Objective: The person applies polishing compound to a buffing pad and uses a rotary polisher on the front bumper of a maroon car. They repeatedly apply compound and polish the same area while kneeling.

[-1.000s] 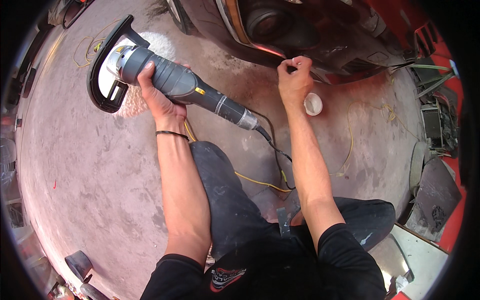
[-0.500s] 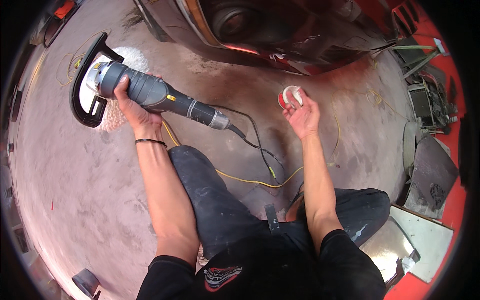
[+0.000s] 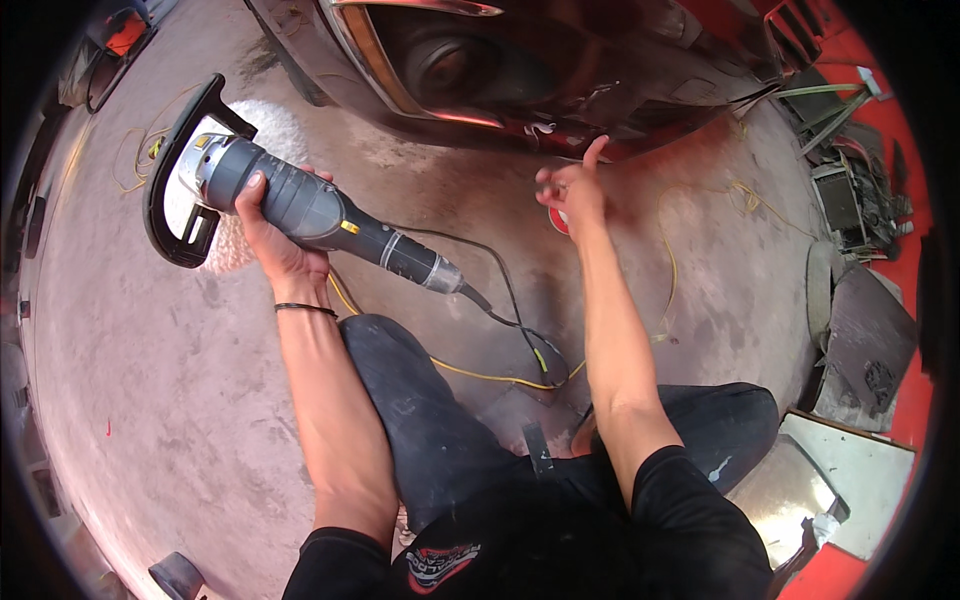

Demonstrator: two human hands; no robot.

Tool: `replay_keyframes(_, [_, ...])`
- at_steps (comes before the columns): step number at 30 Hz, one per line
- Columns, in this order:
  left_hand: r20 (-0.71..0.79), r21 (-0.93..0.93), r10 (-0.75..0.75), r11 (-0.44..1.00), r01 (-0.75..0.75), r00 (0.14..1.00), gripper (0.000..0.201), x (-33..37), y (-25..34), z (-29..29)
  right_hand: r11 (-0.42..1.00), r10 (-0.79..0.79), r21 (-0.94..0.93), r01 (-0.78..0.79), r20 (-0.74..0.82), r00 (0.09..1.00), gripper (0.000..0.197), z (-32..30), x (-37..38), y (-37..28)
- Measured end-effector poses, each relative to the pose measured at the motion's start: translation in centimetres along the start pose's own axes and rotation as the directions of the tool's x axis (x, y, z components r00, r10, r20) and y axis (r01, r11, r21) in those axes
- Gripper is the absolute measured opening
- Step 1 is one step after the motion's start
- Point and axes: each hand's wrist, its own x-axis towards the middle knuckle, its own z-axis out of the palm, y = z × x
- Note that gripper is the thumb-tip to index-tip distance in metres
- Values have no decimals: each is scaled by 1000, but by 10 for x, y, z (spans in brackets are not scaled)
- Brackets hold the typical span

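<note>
My left hand (image 3: 285, 235) is wrapped round the grey and black body of a corded polisher (image 3: 300, 200), raised above the floor. Its black loop handle (image 3: 168, 225) points left, and a fluffy white wool pad (image 3: 275, 130) shows behind the head. My right hand (image 3: 577, 195) reaches forward, close below a car's dark red bumper (image 3: 640, 125). One digit stretches upward and the others bend to the left, somewhat blurred; nothing shows between them. Just beneath that hand is a small round red and white container (image 3: 558, 220), partly hidden. A whitish smear (image 3: 541, 129) marks the bumper.
Black and yellow cables (image 3: 490, 377) cross the floor before my knees. Along the right side lie car parts, including a radiator-like unit (image 3: 840, 208), a dark panel (image 3: 868, 335) and a white board (image 3: 850, 480). A dark bucket-like container (image 3: 176, 575) stands lower left.
My right hand has moved forward and slightly left, toward the bumper; the white piece at its fingers no longer shows. The polisher stays in my left hand, slightly lower in view.
</note>
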Motion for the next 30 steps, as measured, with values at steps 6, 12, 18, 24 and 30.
replay_keyframes(6, [31,31,36,999,-37,999,64,5,-3,-7,202,-187,-963,180,143,972,117,-10,-16,4])
replay_keyframes(12, [-2,21,26,999,-26,1000,64,8,-3,-11,570,-153,-801,184,117,981,119,0,-19,-16])
replay_keyframes(18, [-31,37,88,996,-87,996,60,4,-4,-3,708,-175,-667,234,156,972,113,59,-25,5])
replay_keyframes(24, [-51,48,74,996,-71,996,59,1,-3,0,928,-193,-272,254,233,953,98,23,-44,0])
replay_keyframes(30, [-48,12,35,999,-35,998,57,-1,-6,7,765,-15,606,-217,354,935,79,38,-48,-59])
